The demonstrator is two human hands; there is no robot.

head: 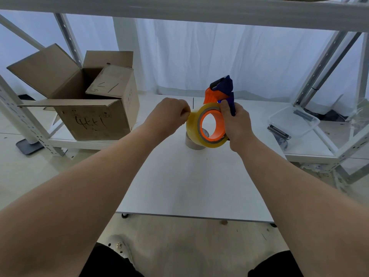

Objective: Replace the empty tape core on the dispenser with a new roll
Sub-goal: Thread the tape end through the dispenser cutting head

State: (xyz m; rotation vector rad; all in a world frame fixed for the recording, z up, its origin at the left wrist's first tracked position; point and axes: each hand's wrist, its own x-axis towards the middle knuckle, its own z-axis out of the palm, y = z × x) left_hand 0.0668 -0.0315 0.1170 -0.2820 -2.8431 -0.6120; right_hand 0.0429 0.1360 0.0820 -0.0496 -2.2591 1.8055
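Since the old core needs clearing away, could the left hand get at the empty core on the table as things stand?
Probably not directly: the left hand is pinching at the new roll on the dispenser, and that roll hangs right in front of the empty core, covering most of it.

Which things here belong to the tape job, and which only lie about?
Job: dispenser, new tape roll, empty core, left hand, right hand.
Lying about: cardboard box, plastic tub, shelf frame.
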